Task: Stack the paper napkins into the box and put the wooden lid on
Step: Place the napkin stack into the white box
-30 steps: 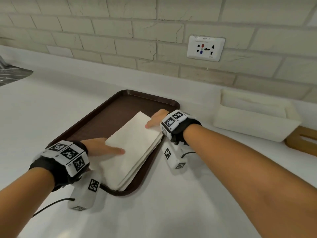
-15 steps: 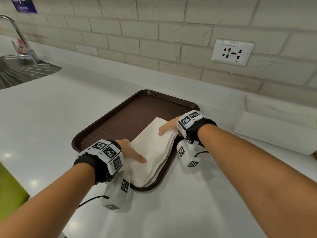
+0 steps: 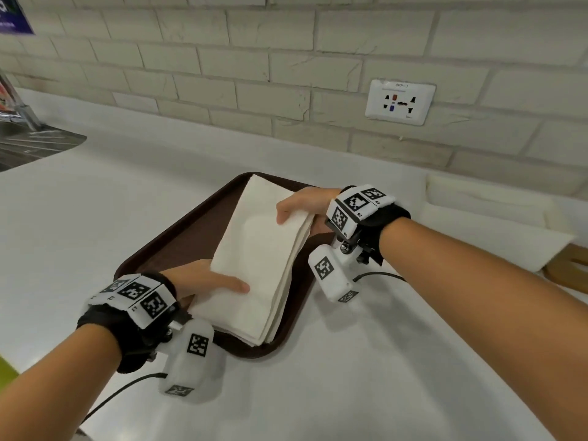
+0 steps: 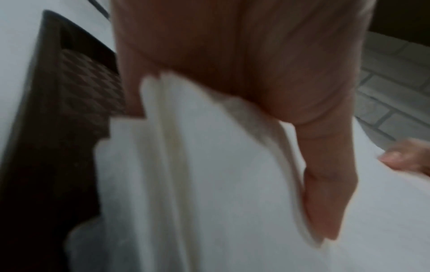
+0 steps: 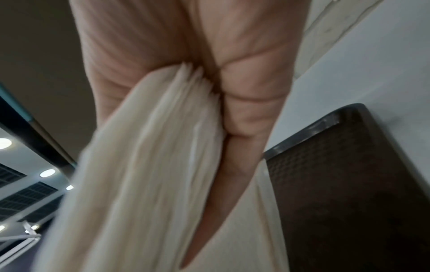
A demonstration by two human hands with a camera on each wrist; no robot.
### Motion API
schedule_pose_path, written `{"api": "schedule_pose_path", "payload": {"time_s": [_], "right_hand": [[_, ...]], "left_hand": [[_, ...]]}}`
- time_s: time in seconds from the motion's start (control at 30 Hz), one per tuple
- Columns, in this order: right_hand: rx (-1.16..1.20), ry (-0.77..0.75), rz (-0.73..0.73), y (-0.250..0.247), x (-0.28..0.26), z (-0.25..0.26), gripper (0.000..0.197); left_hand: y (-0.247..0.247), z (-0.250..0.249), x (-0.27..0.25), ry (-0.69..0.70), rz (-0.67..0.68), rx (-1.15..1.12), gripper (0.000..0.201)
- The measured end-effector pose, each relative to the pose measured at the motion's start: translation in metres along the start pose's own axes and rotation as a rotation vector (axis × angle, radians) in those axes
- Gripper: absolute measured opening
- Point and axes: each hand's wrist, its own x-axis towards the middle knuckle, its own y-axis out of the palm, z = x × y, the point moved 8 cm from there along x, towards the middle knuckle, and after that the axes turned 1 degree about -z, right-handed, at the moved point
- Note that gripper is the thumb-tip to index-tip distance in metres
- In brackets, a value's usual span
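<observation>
A thick stack of white paper napkins [image 3: 257, 259] is lifted off the dark brown tray [image 3: 178, 237], tilted, its near end still low over the tray. My left hand [image 3: 210, 281] pinches the stack's left edge, thumb on top. My right hand [image 3: 299, 208] grips the far right edge, thumb on top and fingers underneath. The left wrist view shows the thumb [image 4: 325, 193] lying on the napkins [image 4: 209, 184]. The right wrist view shows the stack's layered edge [image 5: 151, 165] squeezed in the palm. The white box [image 3: 496, 224] stands at the right by the wall, the wooden lid [image 3: 569, 268] beside it.
The white counter [image 3: 366, 377] runs to a brick wall with a socket plate [image 3: 400, 101]. A steel sink edge [image 3: 35, 144] lies at the far left. Something green [image 3: 6, 374] shows at the lower left corner.
Both hands have closed on the napkin stack and raised it from the tray; earlier it lay flat with the hands at its edges. The head view has shifted.
</observation>
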Motion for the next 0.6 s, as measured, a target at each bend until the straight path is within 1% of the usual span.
{"api": "schedule_pose_path", "payload": {"time_s": [0.03,0.07,0.17,0.23,0.27,0.3,0.33,0.37,0.4,0.43,0.47,0.53,0.57,0.6], "right_hand": [[0.027,-0.02,-0.009,-0.001,-0.002,0.005,0.01],[0.049,-0.036,-0.029,-0.004,-0.005,0.011,0.013],[0.125,-0.092,-0.085,-0.014,-0.017,0.025,0.011],[0.207,-0.111,-0.117,-0.025,-0.027,0.028,0.021],[0.261,-0.126,-0.124,-0.031,-0.034,0.028,0.026],[0.32,-0.147,-0.127,-0.037,-0.041,0.028,0.027],[0.383,-0.167,-0.132,-0.044,-0.05,0.025,0.023],[0.454,-0.186,-0.141,-0.052,-0.058,0.021,0.018],[0.521,-0.209,-0.157,-0.061,-0.068,0.016,0.016],[0.579,-0.234,-0.179,-0.07,-0.078,0.011,0.015],[0.62,-0.248,-0.213,-0.08,-0.088,0.004,0.015],[0.653,-0.236,-0.303,-0.096,-0.107,-0.013,0.014],[0.663,-0.226,-0.357,-0.105,-0.119,-0.023,0.015],[0.677,-0.219,-0.408,-0.115,-0.13,-0.034,0.018]], "left_hand": [[-0.002,-0.002,-0.002,0.027,0.015,-0.068,0.11],[-0.003,-0.006,-0.006,0.058,0.027,-0.117,0.111],[-0.01,-0.017,-0.019,0.126,0.047,-0.247,0.111],[-0.017,-0.029,-0.027,0.208,0.037,-0.379,0.108],[-0.019,-0.038,-0.034,0.254,0.03,-0.476,0.1],[-0.02,-0.047,-0.039,0.303,0.025,-0.597,0.085],[-0.02,-0.058,-0.046,0.358,0.045,-0.773,0.062],[-0.02,-0.068,-0.051,0.404,0.066,-0.935,0.045],[-0.017,-0.078,-0.055,0.438,0.089,-1.047,0.049],[-0.01,-0.089,-0.057,0.469,0.134,-1.093,0.055],[0.0,-0.102,-0.06,0.482,0.164,-1.093,0.057],[0.019,-0.122,-0.06,0.481,0.182,-1.028,0.063],[0.031,-0.135,-0.058,0.48,0.178,-0.964,0.062],[0.042,-0.148,-0.058,0.479,0.153,-0.875,0.054]]}}
